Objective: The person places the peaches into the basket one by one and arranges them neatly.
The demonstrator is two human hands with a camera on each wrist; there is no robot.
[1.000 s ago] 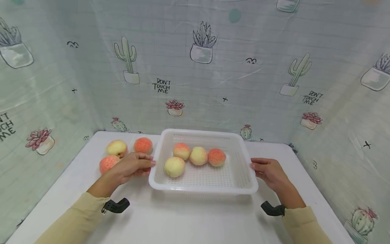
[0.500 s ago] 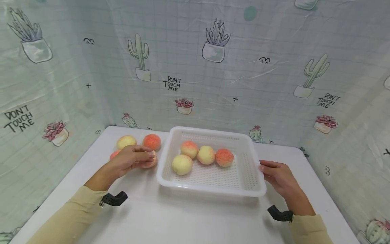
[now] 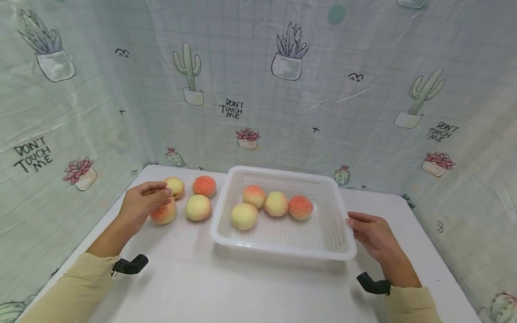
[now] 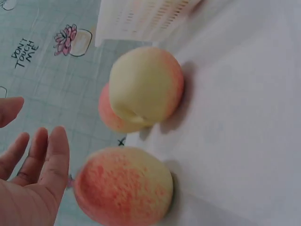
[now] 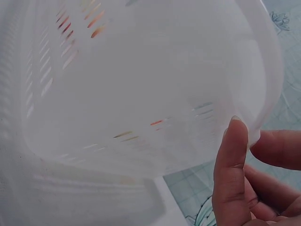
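A white plastic basket (image 3: 278, 249) holds several peaches, among them a yellow one (image 3: 244, 216) and a red one (image 3: 300, 207). My right hand (image 3: 373, 233) pinches the basket's right rim between thumb and fingers, seen closely in the right wrist view. My left hand (image 3: 141, 204) is beside a red-and-yellow peach (image 3: 163, 214) on the table, thumb and fingers apart with nothing between them. In the left wrist view that reddish peach (image 4: 124, 186) lies just beyond the fingers (image 4: 56, 160). A pale peach (image 3: 198, 207) stands between it and the basket.
Two more peaches, one yellow (image 3: 176, 186) and one red (image 3: 204, 185), lie farther back on the white table (image 3: 250, 296). A curtain (image 3: 258, 89) printed with cacti closes off the back and both sides.
My left hand has left the basket's left rim, passed over the pale peach and moved left to the reddish peach. My right hand stays at the basket's rim. The head view has shifted slightly.
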